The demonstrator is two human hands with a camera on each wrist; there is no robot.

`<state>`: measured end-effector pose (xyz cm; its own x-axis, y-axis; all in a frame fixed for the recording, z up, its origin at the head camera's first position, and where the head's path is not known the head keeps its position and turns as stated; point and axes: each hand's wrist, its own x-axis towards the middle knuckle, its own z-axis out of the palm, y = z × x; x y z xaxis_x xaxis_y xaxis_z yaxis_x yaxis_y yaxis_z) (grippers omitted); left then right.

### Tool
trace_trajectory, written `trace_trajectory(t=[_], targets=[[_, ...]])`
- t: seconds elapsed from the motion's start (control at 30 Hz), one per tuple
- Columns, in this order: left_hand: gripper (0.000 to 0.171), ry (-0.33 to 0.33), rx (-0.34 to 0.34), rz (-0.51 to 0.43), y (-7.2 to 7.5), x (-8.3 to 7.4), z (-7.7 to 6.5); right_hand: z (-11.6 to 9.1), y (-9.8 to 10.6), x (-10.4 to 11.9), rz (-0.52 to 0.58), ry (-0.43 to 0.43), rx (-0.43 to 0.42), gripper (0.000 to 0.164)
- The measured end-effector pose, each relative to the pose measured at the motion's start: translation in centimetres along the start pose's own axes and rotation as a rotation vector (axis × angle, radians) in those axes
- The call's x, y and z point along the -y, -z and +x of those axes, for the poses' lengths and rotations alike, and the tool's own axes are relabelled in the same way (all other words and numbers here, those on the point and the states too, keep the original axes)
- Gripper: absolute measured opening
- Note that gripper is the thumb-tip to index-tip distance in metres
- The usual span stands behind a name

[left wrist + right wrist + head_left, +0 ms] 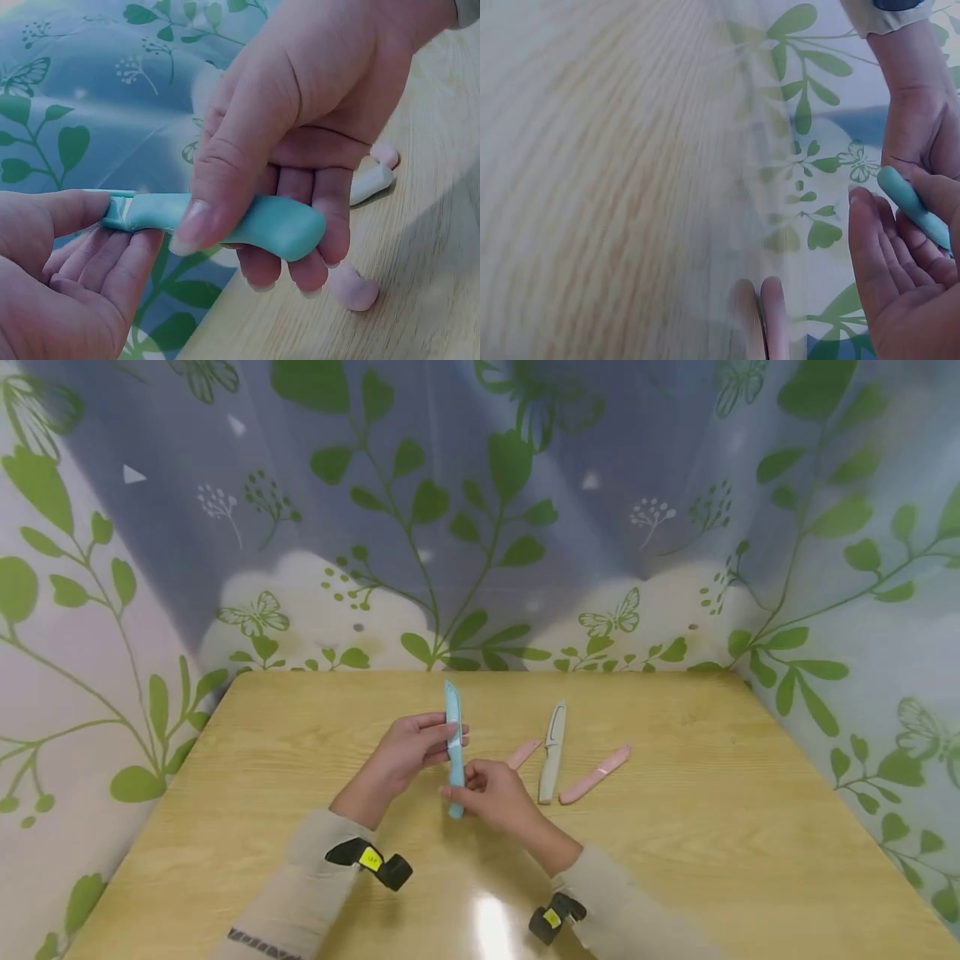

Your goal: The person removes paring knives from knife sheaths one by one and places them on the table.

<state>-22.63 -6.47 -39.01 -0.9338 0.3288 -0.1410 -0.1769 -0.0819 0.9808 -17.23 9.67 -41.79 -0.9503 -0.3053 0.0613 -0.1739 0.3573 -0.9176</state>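
Note:
Both hands hold a light blue knife (pixel 456 768) in a matching blade cover, upright above the table in the head view. My left hand (pixel 408 747) pinches the cover (pixel 452 702) near where it meets the handle, thumb in front and fingers behind. Lower down, my right hand (pixel 498 793) grips the handle (pixel 285 225) between thumb and fingers. The left wrist view shows the handle's rounded end past the right thumb. Only the handle's end shows in the right wrist view; the blade itself is hidden.
Right of the hands lie a beige knife (pixel 552 760) in its cover and a pink knife (pixel 596 774). Another pink piece (pixel 525 752) is partly hidden behind the right hand. A leaf-patterned curtain (pixel 480 527) borders the wooden table (pixel 712 843) at the back and sides.

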Motion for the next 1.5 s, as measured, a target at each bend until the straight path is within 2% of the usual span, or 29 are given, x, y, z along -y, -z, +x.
trace_trajectory(t=[0.07, 0.2, 0.33, 0.5, 0.63, 0.97, 1.23, 1.5], targets=[[0.033, 0.012, 0.004, -0.02, 0.0, 0.3, -0.3, -0.3, -0.3, -0.2, 0.095, -0.04, 0.038, 0.022], [0.032, -0.012, 0.022, -0.046, -0.2, 0.4, -0.4, -0.6, -0.2, -0.2, 0.223, -0.061, 0.072, 0.02], [0.031, -0.025, 0.037, -0.051, -0.4, 0.3, -0.3, -0.6, 0.1, -0.2, 0.301, -0.064, 0.102, 0.019], [0.032, -0.025, 0.051, -0.042, -0.5, 0.2, -0.4, -0.6, 0.3, -0.4, 0.383, -0.12, 0.125, 0.022], [0.031, -0.041, 0.053, -0.035, -0.5, 0.1, -0.4, -0.5, 0.3, -0.6, 0.428, -0.14, 0.142, 0.027], [0.031, -0.009, 0.049, -0.033, -0.2, 0.7, -0.4, -0.8, 0.0, -1.3, 0.491, -0.133, 0.19, 0.031], [0.032, -0.001, 0.095, -0.01, 0.0, 0.9, -0.5, -1.0, -0.1, -1.6, 0.575, -0.17, 0.21, 0.035], [0.032, 0.011, 0.121, 0.0, -0.1, 1.0, -0.9, -1.4, -0.2, -1.7, 0.602, -0.19, 0.238, 0.037]])
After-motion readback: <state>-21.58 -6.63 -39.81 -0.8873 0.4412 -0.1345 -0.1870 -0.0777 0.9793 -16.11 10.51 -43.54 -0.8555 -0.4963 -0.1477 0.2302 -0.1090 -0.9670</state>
